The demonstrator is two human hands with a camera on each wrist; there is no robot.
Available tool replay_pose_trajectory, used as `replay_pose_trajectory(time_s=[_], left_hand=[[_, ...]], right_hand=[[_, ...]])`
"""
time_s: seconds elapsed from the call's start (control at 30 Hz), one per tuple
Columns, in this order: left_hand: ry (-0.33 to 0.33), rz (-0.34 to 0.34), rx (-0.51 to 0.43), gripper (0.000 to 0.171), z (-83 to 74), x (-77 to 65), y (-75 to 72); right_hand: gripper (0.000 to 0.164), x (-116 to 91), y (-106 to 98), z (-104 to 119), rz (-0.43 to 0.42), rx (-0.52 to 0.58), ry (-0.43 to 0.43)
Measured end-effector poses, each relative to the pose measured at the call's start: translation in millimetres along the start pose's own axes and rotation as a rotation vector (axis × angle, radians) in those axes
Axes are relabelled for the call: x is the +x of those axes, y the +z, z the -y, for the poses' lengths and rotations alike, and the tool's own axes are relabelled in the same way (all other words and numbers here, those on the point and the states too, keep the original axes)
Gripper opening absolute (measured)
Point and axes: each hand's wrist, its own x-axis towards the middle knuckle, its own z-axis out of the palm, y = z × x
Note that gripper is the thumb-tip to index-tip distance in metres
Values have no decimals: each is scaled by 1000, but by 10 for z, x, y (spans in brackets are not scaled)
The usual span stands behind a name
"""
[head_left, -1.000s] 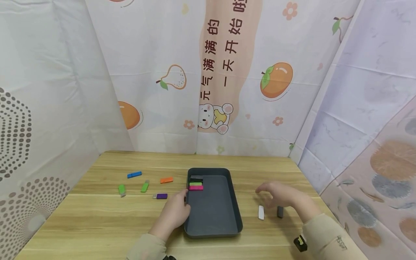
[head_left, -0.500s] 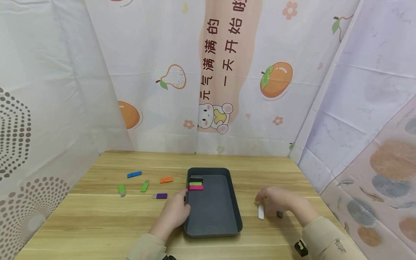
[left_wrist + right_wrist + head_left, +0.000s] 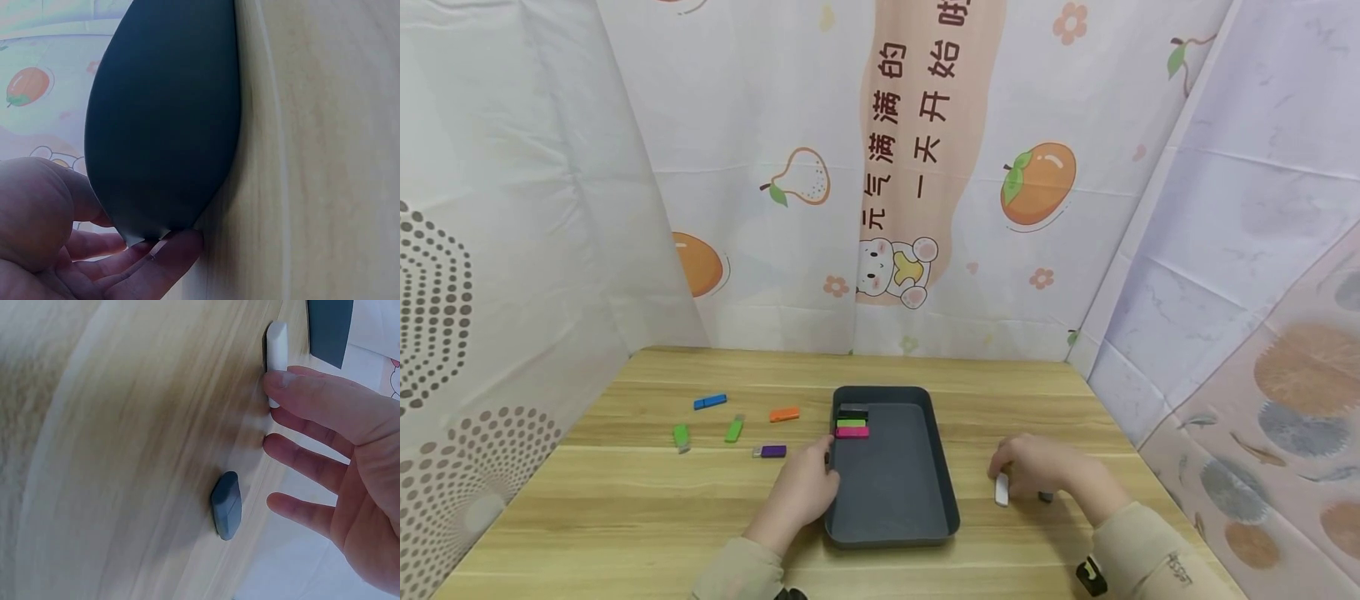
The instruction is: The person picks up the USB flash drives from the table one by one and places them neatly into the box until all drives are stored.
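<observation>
My left hand (image 3: 802, 490) grips the left wall of a dark grey tray (image 3: 945, 467). In the left wrist view, the fingers (image 3: 178, 256) lie against the tray's outer wall (image 3: 162, 125) and the thumb passes behind its edge. Right of the tray, my right hand (image 3: 1037, 463) pinches a white USB flash drive (image 3: 1002, 492) lying on the table. The right wrist view shows thumb and forefinger at one end of this white drive (image 3: 277, 347), the other fingers spread. A dark grey USB flash drive (image 3: 227, 506) lies near that hand, partly hidden by it in the head view.
Several USB drives lie in the tray's far left corner, a pink one (image 3: 852, 432) nearest. On the table's left are a blue drive (image 3: 710, 402), an orange one (image 3: 785, 414), a purple one (image 3: 771, 452) and two green ones (image 3: 734, 428). Printed curtains surround the table.
My right hand has come down and slightly left onto the white USB flash drive, its thumb and forefinger closing on it. The left hand and the tray have stayed in place.
</observation>
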Motion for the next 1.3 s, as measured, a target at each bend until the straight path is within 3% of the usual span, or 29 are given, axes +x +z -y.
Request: replay_pose_trajectory(time_s=[1.3], left_hand=[[-12,5,6,52,-10,0,-1]], right_hand=[[18,45,88,-75,-55,-16,-42]])
